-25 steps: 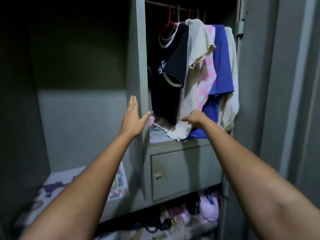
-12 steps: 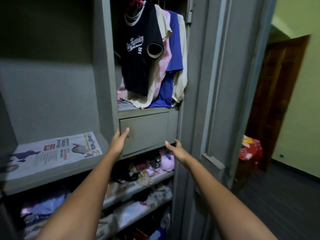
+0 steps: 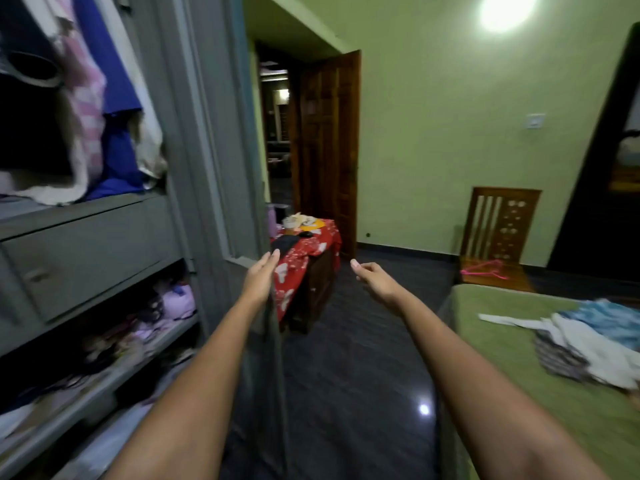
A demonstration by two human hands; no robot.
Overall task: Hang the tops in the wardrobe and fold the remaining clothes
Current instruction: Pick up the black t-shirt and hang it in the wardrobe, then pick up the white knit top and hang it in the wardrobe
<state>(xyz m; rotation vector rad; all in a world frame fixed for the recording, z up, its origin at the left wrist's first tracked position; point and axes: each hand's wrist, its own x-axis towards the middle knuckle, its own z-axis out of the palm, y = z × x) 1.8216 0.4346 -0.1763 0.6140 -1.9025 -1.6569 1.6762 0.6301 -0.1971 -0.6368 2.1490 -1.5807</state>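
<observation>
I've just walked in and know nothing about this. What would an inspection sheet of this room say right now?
Surface: green bed, partly covered.
Job's things: tops hanging in the grey wardrobe, among them a blue top; pile of loose clothes on the bed; pink hanger on the wooden chair.
Clutter: small table with red cloth, oddments on top.
Hands: left hand and right hand both held out, holding nothing.
Cables: nothing seen.
Surroundings: green walls, open wooden door.

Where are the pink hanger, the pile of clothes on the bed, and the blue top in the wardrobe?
pink hanger (image 3: 485,269): head view, on its arm, lying on the wooden chair.
pile of clothes (image 3: 588,344): head view, white garment mid-pile.
blue top (image 3: 119,147): head view, lower body.
</observation>
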